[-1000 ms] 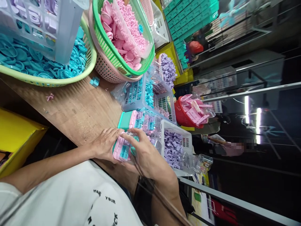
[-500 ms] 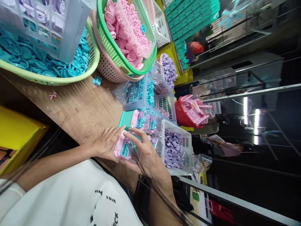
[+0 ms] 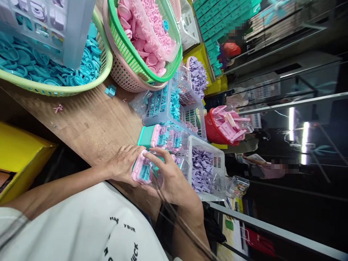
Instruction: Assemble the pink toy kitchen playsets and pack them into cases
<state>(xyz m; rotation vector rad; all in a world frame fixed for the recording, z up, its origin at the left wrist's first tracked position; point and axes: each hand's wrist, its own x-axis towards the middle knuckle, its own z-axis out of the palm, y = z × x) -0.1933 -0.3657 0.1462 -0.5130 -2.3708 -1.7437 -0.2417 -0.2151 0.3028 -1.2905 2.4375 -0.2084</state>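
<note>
Between my hands is a pink-and-blue plastic toy piece (image 3: 143, 172) with a clear part over it. My left hand (image 3: 123, 165) grips it from the left, its fingers along the pink edge. My right hand (image 3: 174, 177) is curled around the opposite side, thumb below and index finger reaching to the pink rim. My palm and fingers hide part of the piece. Just beyond my fingertips lies a similar toy set (image 3: 163, 137), with a teal base, pink frame and blue inserts under clear plastic.
A white basket of purple parts (image 3: 202, 170) stands to the right. Behind are a crate with blue parts (image 3: 174, 103), a green basket of pink parts (image 3: 178, 59) and a yellow-green basket (image 3: 108, 61). A loose blue piece (image 3: 110, 90) lies on the wooden table (image 3: 95, 123).
My hands keep the same grip on the toy piece, with barely any movement. The view has shifted slightly.
</note>
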